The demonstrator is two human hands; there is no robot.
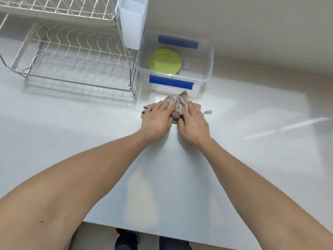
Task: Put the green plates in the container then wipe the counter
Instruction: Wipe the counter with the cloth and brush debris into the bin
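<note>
Green plates (164,61) lie stacked flat inside the clear plastic container (207,69) with blue clips, at the back of the white counter (180,177). Just in front of the container a bunched pinkish-grey cloth (177,107) rests on the counter. My left hand (157,120) presses on the cloth's left part and my right hand (191,121) on its right part, fingers spread over it. The cloth bulges up between the two hands.
A white wire dish rack (72,56) with two tiers stands at the back left, a white plastic cutlery holder (132,22) hanging on its right side. The wall runs behind the container. The counter's front edge is near my legs.
</note>
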